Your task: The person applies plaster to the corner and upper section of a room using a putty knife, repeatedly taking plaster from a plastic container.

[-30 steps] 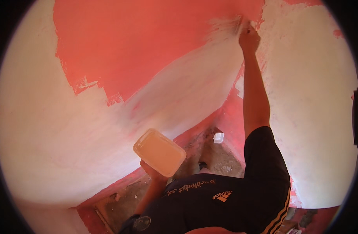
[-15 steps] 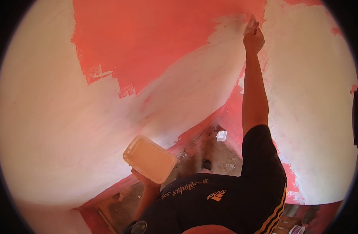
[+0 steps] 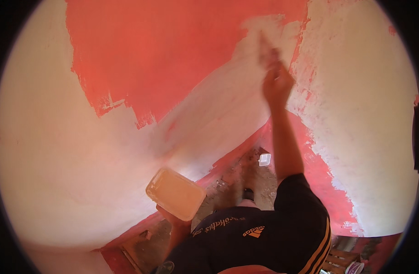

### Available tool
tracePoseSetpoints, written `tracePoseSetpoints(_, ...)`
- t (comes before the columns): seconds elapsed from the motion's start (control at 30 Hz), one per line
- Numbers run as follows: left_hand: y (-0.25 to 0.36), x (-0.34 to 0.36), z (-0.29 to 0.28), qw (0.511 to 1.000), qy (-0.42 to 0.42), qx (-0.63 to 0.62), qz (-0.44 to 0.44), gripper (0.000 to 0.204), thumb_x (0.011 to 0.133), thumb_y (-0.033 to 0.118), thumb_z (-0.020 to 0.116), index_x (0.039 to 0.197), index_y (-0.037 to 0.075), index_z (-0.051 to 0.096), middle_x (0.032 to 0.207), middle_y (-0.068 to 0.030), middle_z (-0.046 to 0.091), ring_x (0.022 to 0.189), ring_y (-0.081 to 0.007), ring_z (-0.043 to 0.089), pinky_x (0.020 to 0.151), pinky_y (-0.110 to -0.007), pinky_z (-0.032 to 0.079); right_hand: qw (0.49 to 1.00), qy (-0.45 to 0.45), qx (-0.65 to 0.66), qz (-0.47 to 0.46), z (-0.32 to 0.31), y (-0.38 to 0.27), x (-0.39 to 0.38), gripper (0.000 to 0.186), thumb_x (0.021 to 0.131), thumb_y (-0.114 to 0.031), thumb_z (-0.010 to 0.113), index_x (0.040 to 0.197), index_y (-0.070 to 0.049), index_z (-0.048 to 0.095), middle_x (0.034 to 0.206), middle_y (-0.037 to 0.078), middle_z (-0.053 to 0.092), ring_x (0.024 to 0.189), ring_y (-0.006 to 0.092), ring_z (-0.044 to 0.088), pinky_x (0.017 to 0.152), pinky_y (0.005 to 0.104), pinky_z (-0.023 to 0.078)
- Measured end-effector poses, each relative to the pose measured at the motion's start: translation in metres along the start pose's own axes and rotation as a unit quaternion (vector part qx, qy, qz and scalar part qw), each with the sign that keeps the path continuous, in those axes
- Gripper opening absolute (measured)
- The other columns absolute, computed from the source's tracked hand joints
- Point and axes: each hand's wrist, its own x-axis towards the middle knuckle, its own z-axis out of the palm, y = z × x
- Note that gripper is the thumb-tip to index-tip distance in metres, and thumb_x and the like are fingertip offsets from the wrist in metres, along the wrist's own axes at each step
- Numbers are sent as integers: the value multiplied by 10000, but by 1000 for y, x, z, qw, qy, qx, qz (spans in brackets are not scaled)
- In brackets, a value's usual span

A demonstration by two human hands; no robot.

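Note:
My left hand (image 3: 176, 220) is closed on the underside of a rectangular plastic tub (image 3: 176, 194), tilted in front of my chest with a pale coating on its inside. My right arm reaches up to the wall, and my right hand (image 3: 278, 86) is closed round a paintbrush (image 3: 266, 50). Motion smears the brush, so its bristles do not show clearly. Around the brush the wall (image 3: 227, 86) wears a fresh cream-white coat, beside a large patch of red wall (image 3: 159, 50).
On the right a second wall (image 3: 360, 100) meets this one at a corner, mostly white with red patches. A small white container (image 3: 264, 159) sits on the littered floor (image 3: 218, 189) near the corner. Wooden slats (image 3: 339, 259) and a round tub (image 3: 354, 268) lie at the lower right.
My right hand has moved down and to the left, away from the corner, with the brush. The white strip near the corner looks wider. The tub in my left hand has barely shifted.

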Motion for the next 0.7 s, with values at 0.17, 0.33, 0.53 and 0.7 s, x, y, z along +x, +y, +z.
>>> tracePoseSetpoints(0.17, 4, -3, 8, 949, -6, -295, -109, 398, 1036, 364, 438, 1254, 46, 540, 1104, -64, 635, 932, -212, 665, 722, -355, 584, 971, 100, -197, 95, -6, 175, 79, 349, 991, -312, 525, 917, -10, 683, 759, 182, 664, 653, 349, 629, 631, 429, 497)
tracePoseSetpoints(0.33, -23, -8, -10, 970, 77, -210, -95, 398, 1029, 354, 472, 1283, 51, 521, 1137, -68, 622, 977, -196, 641, 778, -359, 570, 975, 38, -205, -75, 90, 59, -39, 127, 924, -85, 516, 877, -13, 610, 831, 181, 615, 735, 351, 610, 629, 418, 496)
tracePoseSetpoints(0.53, -30, -12, -22, 990, 41, -122, -56, 427, 1018, 371, 470, 1290, 46, 518, 1157, -65, 615, 1003, -200, 627, 799, -357, 560, 986, -16, 107, -127, 46, -36, -101, 242, 997, -97, 472, 1053, 63, 645, 882, 160, 658, 751, 230, 645, 665, 330, 523)
tracePoseSetpoints(0.7, -5, -9, 14, 975, 119, -167, -89, 328, 960, 190, 626, 1206, -17, 561, 1055, -71, 642, 909, -176, 631, 767, -341, 553, 980, 155, -50, 112, 19, 98, 67, 343, 1037, -263, 456, 1144, 1, 647, 971, 189, 696, 860, 335, 682, 751, 406, 527)
